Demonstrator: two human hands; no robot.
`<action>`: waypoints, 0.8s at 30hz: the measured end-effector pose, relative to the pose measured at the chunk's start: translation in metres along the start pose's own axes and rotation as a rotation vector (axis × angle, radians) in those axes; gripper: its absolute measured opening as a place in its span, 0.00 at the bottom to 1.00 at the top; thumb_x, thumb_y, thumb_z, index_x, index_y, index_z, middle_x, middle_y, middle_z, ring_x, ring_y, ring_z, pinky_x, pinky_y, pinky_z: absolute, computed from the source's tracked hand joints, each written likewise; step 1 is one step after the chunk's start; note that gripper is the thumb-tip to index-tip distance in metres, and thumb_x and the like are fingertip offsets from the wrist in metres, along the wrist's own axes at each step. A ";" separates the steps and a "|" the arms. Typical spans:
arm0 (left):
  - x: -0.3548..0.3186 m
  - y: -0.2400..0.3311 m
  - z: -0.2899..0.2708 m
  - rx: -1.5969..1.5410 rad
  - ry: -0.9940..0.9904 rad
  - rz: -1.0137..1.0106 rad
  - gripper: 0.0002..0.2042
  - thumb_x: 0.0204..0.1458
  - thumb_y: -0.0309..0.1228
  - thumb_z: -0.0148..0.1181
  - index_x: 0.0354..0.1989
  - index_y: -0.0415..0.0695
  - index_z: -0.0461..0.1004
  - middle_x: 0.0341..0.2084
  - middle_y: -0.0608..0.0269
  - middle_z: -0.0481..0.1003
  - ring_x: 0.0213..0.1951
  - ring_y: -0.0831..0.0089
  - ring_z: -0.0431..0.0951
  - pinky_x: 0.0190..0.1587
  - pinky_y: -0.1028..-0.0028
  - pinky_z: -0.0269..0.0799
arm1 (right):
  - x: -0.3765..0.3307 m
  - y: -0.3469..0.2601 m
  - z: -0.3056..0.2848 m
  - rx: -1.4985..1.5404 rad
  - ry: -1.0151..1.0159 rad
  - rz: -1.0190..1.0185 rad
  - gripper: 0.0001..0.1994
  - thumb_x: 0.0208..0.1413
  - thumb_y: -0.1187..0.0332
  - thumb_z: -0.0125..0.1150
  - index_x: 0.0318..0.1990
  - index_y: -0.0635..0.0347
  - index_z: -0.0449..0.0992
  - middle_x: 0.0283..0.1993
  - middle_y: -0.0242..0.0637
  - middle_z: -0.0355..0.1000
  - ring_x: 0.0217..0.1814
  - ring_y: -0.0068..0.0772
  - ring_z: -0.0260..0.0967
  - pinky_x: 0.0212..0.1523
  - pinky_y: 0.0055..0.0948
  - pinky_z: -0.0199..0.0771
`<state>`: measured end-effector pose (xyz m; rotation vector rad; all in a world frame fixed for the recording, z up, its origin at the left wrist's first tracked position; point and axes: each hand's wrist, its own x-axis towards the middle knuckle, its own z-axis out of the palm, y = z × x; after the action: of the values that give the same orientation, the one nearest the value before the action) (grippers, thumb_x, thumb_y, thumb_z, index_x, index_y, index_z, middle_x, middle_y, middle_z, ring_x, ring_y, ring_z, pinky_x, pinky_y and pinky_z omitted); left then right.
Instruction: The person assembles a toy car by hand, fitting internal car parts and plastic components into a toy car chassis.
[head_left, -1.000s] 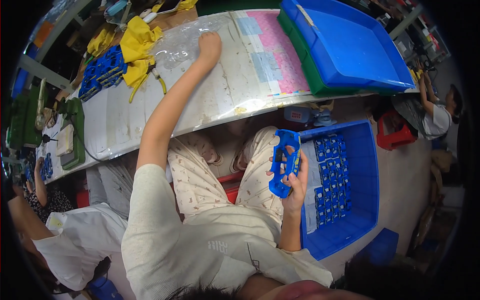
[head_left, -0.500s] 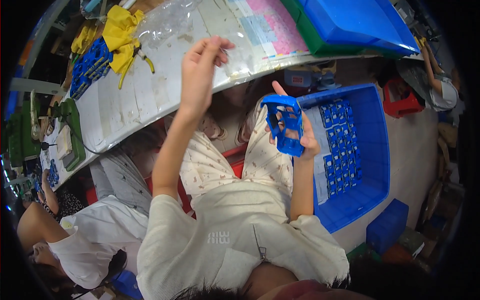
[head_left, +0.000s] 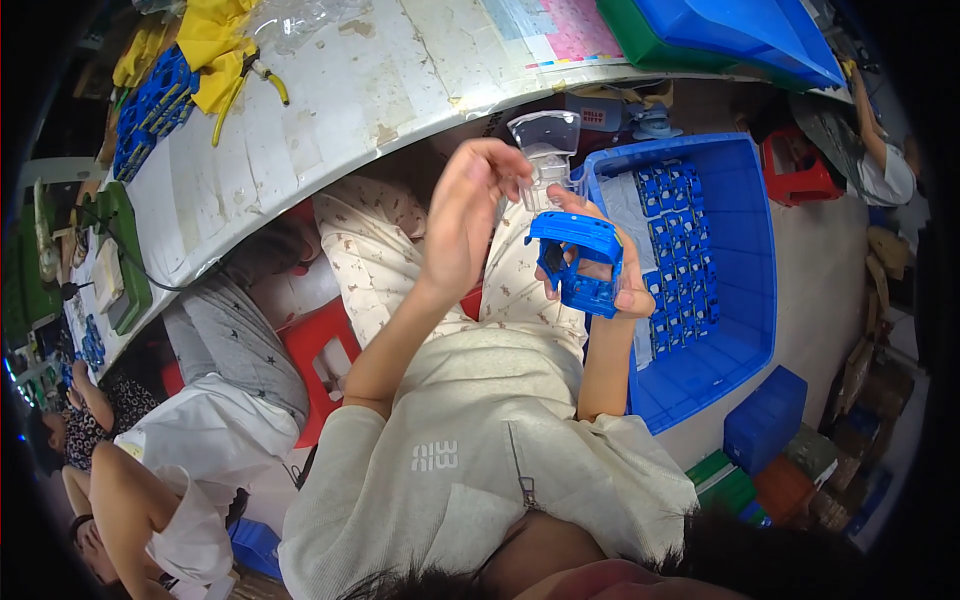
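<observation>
A blue plastic frame (head_left: 575, 235) with large openings sits in my right hand (head_left: 625, 268), whose fingers and thumb wrap its side above my lap. My left hand (head_left: 465, 215) is close to its left, fingers curled at a clear plastic part (head_left: 546, 140). That clear part has a flat panel at its far end and stands just beyond the frame's far edge. Its near end lies between my left fingertips and a raised finger of my right hand. Exactly how the left fingertips grip it is partly hidden.
To the right, a blue bin (head_left: 745, 290) holds rows of blue parts. The white table (head_left: 330, 110) carries yellow cloth (head_left: 212, 50), yellow-handled pliers (head_left: 270, 78), stacked blue frames (head_left: 155, 115) and blue trays (head_left: 735, 40). A person in white (head_left: 210, 430) sits at my left.
My left hand has come down from over the table toward the blue frame, bringing the clear part with it. The frame has tilted and dropped slightly in my right hand.
</observation>
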<state>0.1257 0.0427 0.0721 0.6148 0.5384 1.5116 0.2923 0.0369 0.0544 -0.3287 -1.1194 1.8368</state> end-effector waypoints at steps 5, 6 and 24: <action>-0.029 -0.015 -0.003 0.205 -0.093 0.064 0.10 0.50 0.28 0.48 0.39 0.39 0.60 0.37 0.61 0.64 0.41 0.76 0.64 0.47 0.77 0.57 | 0.001 0.011 0.006 0.092 -0.007 0.037 0.42 0.30 0.51 0.57 0.52 0.76 0.59 0.58 0.64 0.47 0.62 0.52 0.48 0.55 0.37 0.57; -0.028 -0.013 -0.003 0.137 -0.095 0.086 0.09 0.50 0.28 0.49 0.38 0.39 0.60 0.36 0.62 0.63 0.42 0.76 0.64 0.47 0.77 0.58 | 0.001 0.012 0.007 0.094 -0.009 0.042 0.42 0.30 0.51 0.57 0.52 0.76 0.59 0.58 0.64 0.47 0.62 0.52 0.48 0.55 0.37 0.57; -0.030 -0.020 -0.109 2.202 -0.576 0.019 0.09 0.29 0.18 0.50 0.23 0.40 0.65 0.23 0.54 0.67 0.29 0.58 0.69 0.33 0.65 0.64 | -0.016 0.027 -0.007 0.262 0.208 0.087 0.41 0.34 0.58 0.58 0.56 0.70 0.51 0.54 0.57 0.53 0.43 0.49 0.65 0.30 0.34 0.74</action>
<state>0.0674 0.0174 -0.0231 2.5104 1.5875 0.0414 0.2903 0.0237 0.0252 -0.4097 -0.7230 1.9488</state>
